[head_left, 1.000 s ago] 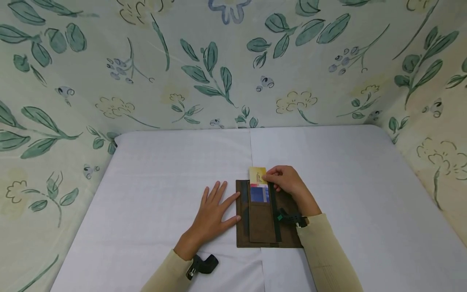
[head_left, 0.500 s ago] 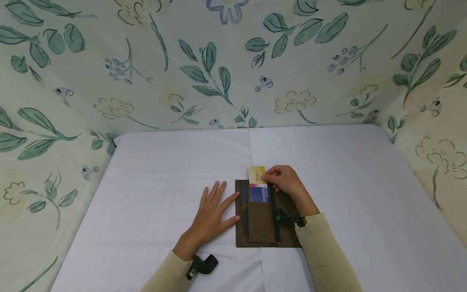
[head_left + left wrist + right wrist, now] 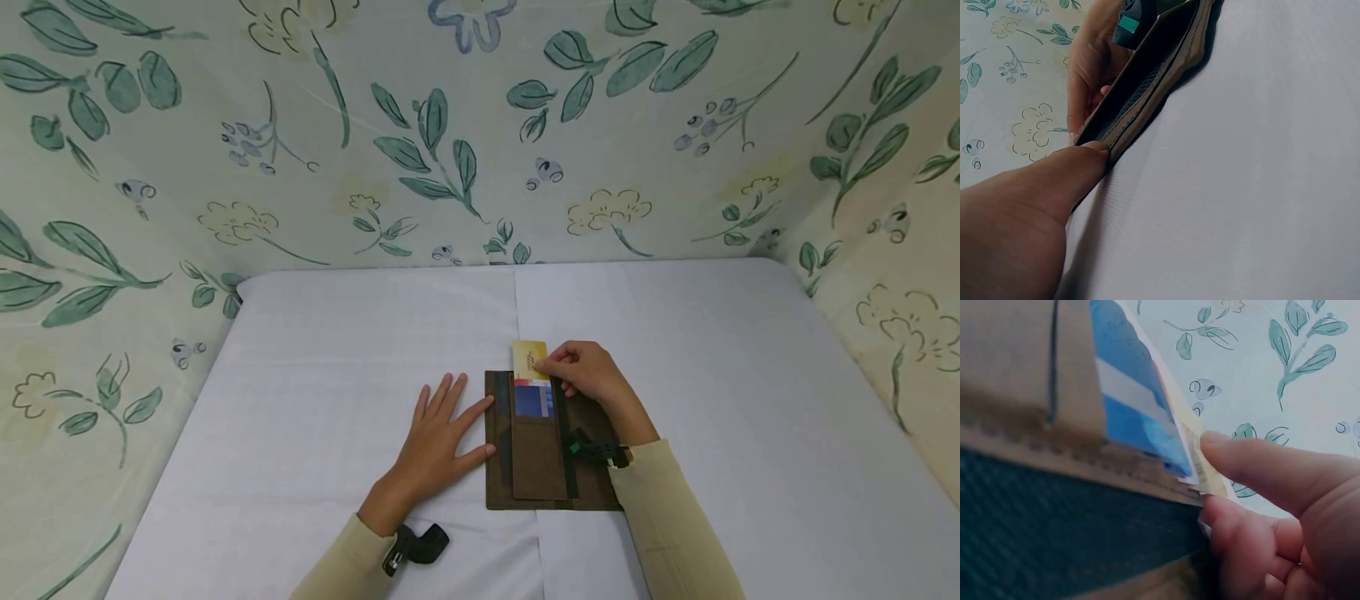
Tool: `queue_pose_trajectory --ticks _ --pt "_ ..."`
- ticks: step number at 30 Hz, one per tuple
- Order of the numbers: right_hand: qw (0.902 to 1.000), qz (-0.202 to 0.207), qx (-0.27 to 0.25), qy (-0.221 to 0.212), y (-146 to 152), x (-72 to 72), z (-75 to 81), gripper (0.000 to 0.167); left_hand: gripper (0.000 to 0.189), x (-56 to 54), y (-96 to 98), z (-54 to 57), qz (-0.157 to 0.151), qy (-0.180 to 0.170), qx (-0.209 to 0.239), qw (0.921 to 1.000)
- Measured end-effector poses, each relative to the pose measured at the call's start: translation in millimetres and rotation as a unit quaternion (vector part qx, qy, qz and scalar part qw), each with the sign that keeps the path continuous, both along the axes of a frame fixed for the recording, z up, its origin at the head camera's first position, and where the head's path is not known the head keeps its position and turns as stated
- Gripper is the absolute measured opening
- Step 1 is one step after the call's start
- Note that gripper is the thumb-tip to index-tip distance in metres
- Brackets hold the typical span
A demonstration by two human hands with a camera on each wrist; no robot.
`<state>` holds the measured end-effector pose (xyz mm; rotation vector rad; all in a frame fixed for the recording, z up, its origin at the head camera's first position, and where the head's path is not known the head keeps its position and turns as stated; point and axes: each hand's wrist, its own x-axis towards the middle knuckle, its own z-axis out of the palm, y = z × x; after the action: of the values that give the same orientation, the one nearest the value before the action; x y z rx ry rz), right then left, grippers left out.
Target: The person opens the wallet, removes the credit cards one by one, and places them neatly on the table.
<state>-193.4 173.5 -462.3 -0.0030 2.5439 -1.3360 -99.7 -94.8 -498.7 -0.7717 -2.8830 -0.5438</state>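
Two digits of the spread left hand (image 3: pixel 431 446) touch the brown wallet (image 3: pixel 538 458) at nine o'clock on the table (image 3: pixel 337 392); farther, a blue card (image 3: pixel 531 401) sits partly tucked; at twelve, the right hand (image 3: pixel 591 371) pinches a yellow card (image 3: pixel 524 356) — seemingly partway, neither flush nor free.

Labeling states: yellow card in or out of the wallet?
Partly out: the yellow card sticks up past the wallet, pinched in the right grip; lower end hidden, depth unclear.
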Motion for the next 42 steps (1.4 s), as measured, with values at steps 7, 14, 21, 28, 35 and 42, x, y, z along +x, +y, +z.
queue_pose_trajectory --ticks 7,14,21,28,35,42 --pt "0.9999 -0.005 0.008 0.010 -2.0 0.1 -1.0 0.031 0.064 0.5 -0.6 0.4 0.000 0.001 0.005 1.0000" --pt "0.9995 -0.032 0.001 -0.006 -2.0 0.4 -1.1 0.033 0.064 0.7 -0.5 -1.1 -0.007 0.011 0.013 0.9998" --pt "0.9996 0.000 -0.014 -0.026 3.6 -0.3 2.6 0.038 0.064 1.0 0.0 -1.5 -0.002 -0.004 0.002 1.0000" --pt "0.9994 0.011 -0.025 -0.022 4.2 -3.4 0.8 0.031 0.064 1.0 0.0 -0.9 0.000 0.000 0.003 1.0000" --pt "0.9995 -0.012 -0.021 -0.022 2.1 -3.9 1.8 0.032 0.064 -0.5 0.0 -0.3 -0.006 0.018 0.010 0.9998" --pt "0.9994 -0.007 -0.016 -0.030 3.0 -3.1 1.8 0.036 0.064 -0.3 -0.6 -1.2 -0.002 0.005 0.002 1.0000"
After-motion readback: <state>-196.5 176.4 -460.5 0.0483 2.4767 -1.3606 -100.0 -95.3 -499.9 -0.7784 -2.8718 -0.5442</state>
